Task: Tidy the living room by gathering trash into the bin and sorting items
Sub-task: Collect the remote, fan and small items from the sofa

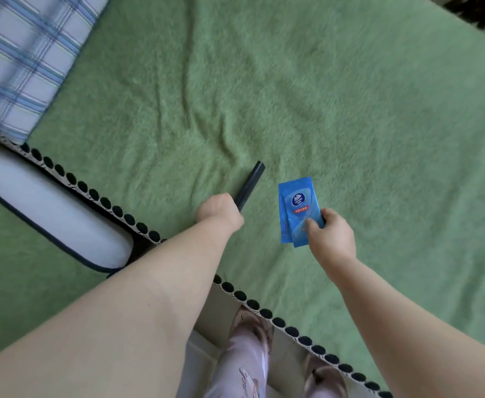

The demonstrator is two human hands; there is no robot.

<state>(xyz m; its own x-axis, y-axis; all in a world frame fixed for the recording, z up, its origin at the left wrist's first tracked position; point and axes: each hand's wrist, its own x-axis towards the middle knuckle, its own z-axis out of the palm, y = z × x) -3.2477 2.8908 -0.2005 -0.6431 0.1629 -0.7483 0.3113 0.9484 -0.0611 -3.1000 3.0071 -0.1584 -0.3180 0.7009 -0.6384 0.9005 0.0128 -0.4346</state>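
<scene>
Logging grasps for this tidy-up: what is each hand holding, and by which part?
The left hand grips the dark tube at its near end; right hand pinches blue packets by their lower right edge.

— Where is everything, going by the tube (249,185)?
— It's in my left hand (216,209), over the blanket (321,96). The packets (297,208), in my right hand (331,234), are just right of it. The pillow (20,61) lies well behind it, to the left.
</scene>
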